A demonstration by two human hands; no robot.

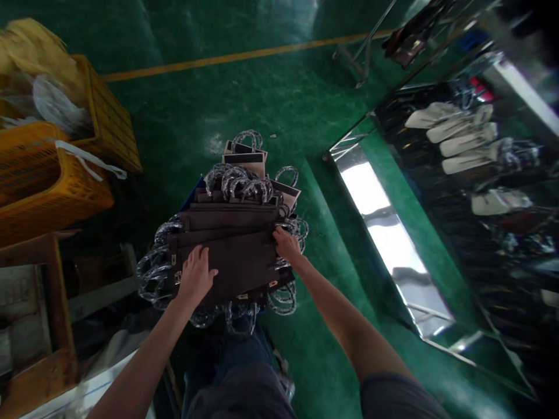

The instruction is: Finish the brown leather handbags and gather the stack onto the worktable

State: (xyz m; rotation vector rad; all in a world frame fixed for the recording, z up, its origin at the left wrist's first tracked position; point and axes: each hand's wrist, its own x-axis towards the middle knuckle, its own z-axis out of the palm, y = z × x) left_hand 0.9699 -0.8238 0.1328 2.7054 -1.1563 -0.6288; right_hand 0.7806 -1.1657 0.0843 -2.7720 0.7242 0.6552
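Observation:
In front of my legs is a pile of dark brown handbags [244, 262], lying flat, with small gold-coloured clasps. Their handles [152, 267], wrapped in clear plastic, stick out on several sides. My left hand [197, 273] rests on the top bag near its left side, fingers stretched out and thumb apart. At the right edge of the same bag, close to some wrapped handles [301, 230], my right hand [286, 243] has its fingers curled on the edge; its fingertips are partly hidden. Beige-and-dark bags [247, 162] lie at the pile's far end.
Yellow crates [113, 122] and an orange basket [56, 192] stand at the left, above a wooden box [61, 302]. On the right is a metal rack [393, 250] with many dark and cream bags [463, 139]. A yellow line [236, 57] crosses the green floor [183, 110].

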